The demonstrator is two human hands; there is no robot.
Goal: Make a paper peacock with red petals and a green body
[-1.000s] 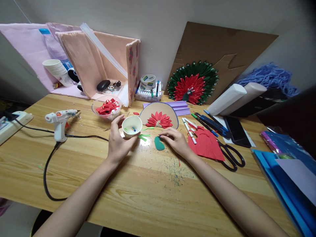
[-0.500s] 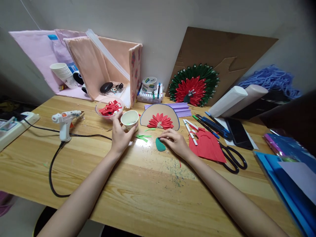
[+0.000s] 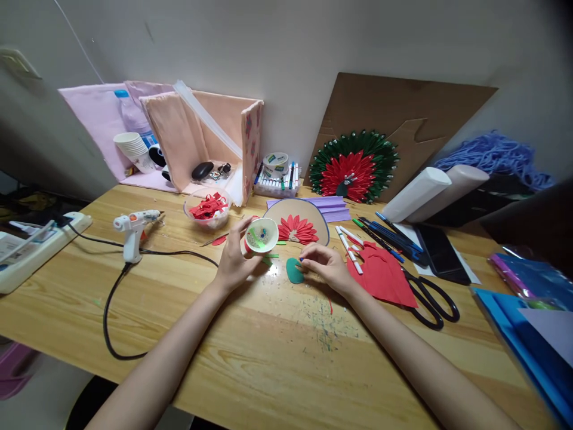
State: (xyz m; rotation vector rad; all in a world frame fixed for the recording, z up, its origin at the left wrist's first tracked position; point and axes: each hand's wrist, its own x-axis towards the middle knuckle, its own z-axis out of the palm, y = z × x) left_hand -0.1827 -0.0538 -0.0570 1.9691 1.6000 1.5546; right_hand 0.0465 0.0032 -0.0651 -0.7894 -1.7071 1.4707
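My left hand (image 3: 235,261) grips a small white paper cup (image 3: 261,235), tilted toward me so that green and blue bits show inside. My right hand (image 3: 326,266) rests on the wooden table with its fingertips pinched on a tiny blue piece, just right of a teal oval paper shape (image 3: 294,270). Behind the hands lies a tan half-circle card (image 3: 296,216) bearing a red paper flower (image 3: 298,229). Green paper strips lie beside the cup.
A glue gun (image 3: 133,225) with a black cord stands at left, near a power strip (image 3: 31,251). A clear bowl of red scraps (image 3: 208,209), red paper (image 3: 380,269), black scissors (image 3: 427,294), pens, a phone and blue folders (image 3: 523,322) lie around. A finished red-green paper rosette (image 3: 353,164) leans on cardboard.
My left hand lifted the cup off the table and tipped its mouth toward me. My right hand stayed by the teal oval. The camera view shifted a little leftward and upward.
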